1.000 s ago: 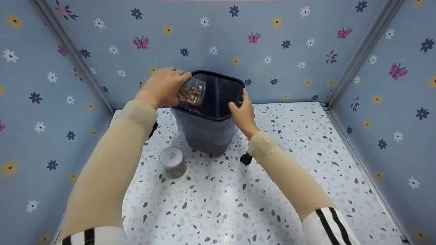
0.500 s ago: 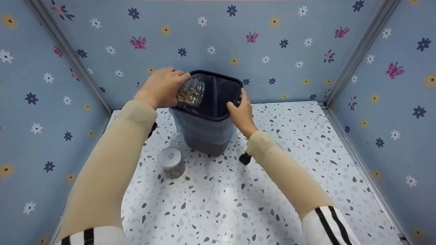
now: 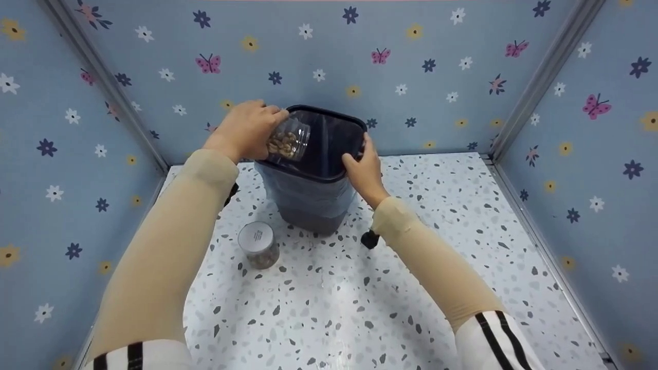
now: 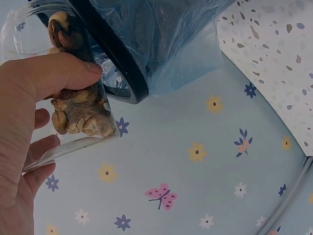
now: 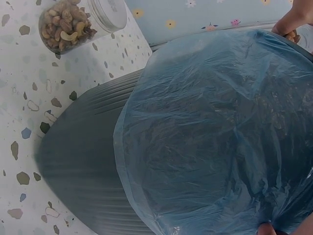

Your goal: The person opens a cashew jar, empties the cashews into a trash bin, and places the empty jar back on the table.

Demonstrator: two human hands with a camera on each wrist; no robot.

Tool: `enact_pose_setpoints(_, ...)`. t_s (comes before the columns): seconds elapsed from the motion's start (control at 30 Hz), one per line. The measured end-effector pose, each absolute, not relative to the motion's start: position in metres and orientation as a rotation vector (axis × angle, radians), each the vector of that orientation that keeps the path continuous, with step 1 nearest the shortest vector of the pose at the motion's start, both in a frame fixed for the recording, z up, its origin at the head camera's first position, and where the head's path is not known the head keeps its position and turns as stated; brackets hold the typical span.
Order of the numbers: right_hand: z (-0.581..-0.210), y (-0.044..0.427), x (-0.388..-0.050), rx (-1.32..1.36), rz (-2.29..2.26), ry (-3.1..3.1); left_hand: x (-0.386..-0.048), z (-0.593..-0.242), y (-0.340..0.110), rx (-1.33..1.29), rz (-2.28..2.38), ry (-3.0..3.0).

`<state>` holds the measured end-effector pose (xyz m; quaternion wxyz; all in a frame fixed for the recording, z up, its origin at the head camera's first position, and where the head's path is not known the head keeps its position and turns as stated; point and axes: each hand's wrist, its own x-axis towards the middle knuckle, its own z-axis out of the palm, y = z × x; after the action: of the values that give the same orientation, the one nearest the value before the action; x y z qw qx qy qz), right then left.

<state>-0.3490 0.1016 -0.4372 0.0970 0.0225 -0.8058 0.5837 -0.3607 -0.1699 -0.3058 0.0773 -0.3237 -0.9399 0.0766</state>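
Note:
My left hand (image 3: 248,131) grips a clear jar (image 3: 302,137) partly filled with nuts (image 3: 284,144). In the head view the jar lies tilted over the left part of the bin's opening. The left wrist view shows my thumb across the jar's side, with shell-like nut pieces (image 4: 88,120) behind the clear wall. A dark trash bin (image 3: 311,223) stands upright, lined with a translucent blue bag (image 5: 186,132) folded over its outside. My right hand (image 3: 367,167) holds the bin's rim at the right, thumb over the edge; its other fingers are partly hidden.
A second jar (image 3: 261,252), white-lidded and holding cashews, stands in front of the bin to the left. The speckled white tabletop (image 3: 329,308) is enclosed by flower-patterned walls (image 3: 318,51). Black wrist devices (image 3: 369,239) hang under both forearms.
The head view has shifted slightly, so everything sits a little further left than in the oldest frame. Both hands, the tilted jar and the bin hold their places relative to each other.

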Motion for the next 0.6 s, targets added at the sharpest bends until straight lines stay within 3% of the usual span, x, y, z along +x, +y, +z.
enact_pose_setpoints(0.6, -0.4377, 0.1023, -0.3495, 0.057, 1.734, -2.391, -0.3612, -0.3054, -0.168, -0.973, 0.259, -2.815)
